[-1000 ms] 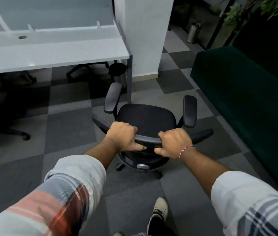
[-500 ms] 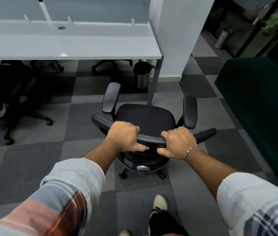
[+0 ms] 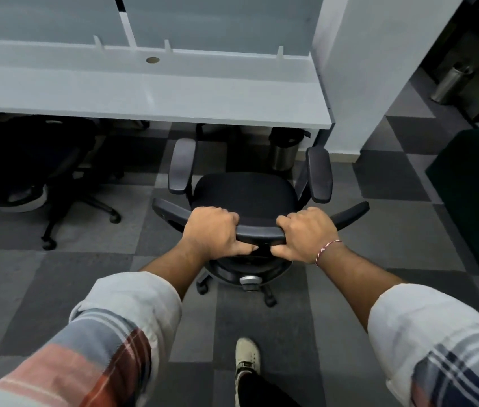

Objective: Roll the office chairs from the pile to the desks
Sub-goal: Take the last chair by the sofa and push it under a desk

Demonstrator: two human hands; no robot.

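A black office chair [image 3: 244, 192] with two padded armrests stands on the checkered carpet, its seat facing the white desk [image 3: 150, 95] just ahead. My left hand [image 3: 211, 233] grips the top edge of the chair's backrest on the left. My right hand [image 3: 305, 235], with a thread bracelet at the wrist, grips the same edge on the right. The armrest tips sit close to the desk's front edge. The chair's base and castors show below my hands.
Another black office chair [image 3: 35, 171] is tucked under the desk at the left. A steel bin [image 3: 285, 148] stands under the desk's right end beside a white pillar [image 3: 379, 69]. A dark green sofa [image 3: 476, 186] lies at the right. My foot [image 3: 247, 359] is behind the chair.
The chair has rolled forward toward the desk with both hands holding its backrest; the desk now looms closer and the view has swung left, revealing the neighbouring chair.
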